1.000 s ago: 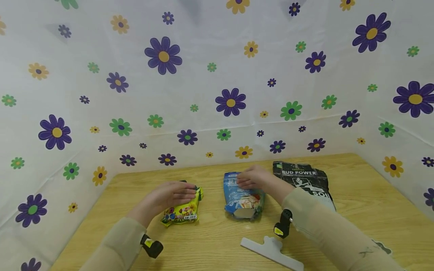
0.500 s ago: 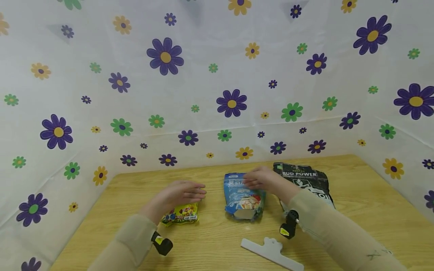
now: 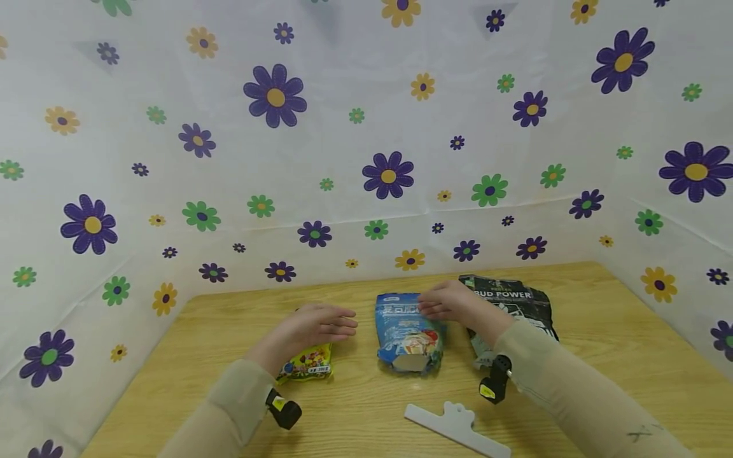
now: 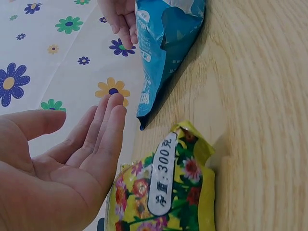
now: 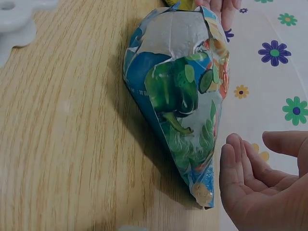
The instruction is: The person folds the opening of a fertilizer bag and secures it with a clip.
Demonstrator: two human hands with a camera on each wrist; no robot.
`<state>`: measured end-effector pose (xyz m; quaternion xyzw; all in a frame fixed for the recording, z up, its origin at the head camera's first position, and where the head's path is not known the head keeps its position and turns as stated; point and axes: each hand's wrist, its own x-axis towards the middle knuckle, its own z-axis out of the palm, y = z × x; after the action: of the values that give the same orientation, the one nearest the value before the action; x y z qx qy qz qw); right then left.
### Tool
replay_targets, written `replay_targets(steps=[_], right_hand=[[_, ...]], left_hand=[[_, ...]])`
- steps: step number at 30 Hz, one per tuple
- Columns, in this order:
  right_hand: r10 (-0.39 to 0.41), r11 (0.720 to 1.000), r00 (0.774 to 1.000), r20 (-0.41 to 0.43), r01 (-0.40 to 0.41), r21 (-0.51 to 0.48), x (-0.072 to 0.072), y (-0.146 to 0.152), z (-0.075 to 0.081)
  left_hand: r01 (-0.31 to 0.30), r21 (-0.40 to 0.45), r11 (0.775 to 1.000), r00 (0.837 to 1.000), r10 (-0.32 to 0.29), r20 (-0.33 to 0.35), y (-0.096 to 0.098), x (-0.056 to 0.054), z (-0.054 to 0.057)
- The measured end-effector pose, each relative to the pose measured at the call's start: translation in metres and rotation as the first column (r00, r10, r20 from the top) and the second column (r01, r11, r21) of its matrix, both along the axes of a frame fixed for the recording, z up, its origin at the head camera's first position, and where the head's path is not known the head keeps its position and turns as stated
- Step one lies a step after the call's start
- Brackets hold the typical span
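Wooden table (image 3: 355,413): yellow packet (image 4: 179,192) "300克", black bag (image 3: 528,310) "POWER"; left hand (image 3: 312,327), right hand (image 3: 457,305) released.

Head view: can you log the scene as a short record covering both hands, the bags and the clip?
Left hand: fingers extended, holding nothing, partly covering the yellow bag
Right hand: fingers loosely extended, holding nothing, near the blue bag's right side
Yellow bag: leftmost, on the table
Blue bag: middle of three
Black bag: rightmost, partly hidden, "BUD POWER" lettering
White clip: on the table, nearer the camera than the blue bag
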<state>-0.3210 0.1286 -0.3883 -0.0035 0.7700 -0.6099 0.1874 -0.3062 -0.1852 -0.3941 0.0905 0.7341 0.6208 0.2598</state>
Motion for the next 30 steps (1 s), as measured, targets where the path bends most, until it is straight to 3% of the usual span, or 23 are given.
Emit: replay_targets(steps=[7, 16, 30], right_hand=[[-0.013, 1.0, 1.0, 0.013, 0.013, -0.009, -0.002, 0.005, 0.0], [-0.016, 1.0, 1.0, 0.013, 0.016, -0.001, -0.003, 0.013, -0.001], [-0.047, 0.998, 0.998, 0.051, 0.045, 0.037, 0.007, 0.017, 0.001]], left_hand=[[-0.012, 0.001, 1.0, 1.0, 0.011, 0.012, 0.005, -0.001, 0.001], [0.024, 0.006, 1.0, 0.999, -0.024, 0.025, 0.011, -0.002, 0.003], [0.014, -0.026, 1.0, 1.0, -0.014, 0.015, 0.02, -0.003, 0.001]])
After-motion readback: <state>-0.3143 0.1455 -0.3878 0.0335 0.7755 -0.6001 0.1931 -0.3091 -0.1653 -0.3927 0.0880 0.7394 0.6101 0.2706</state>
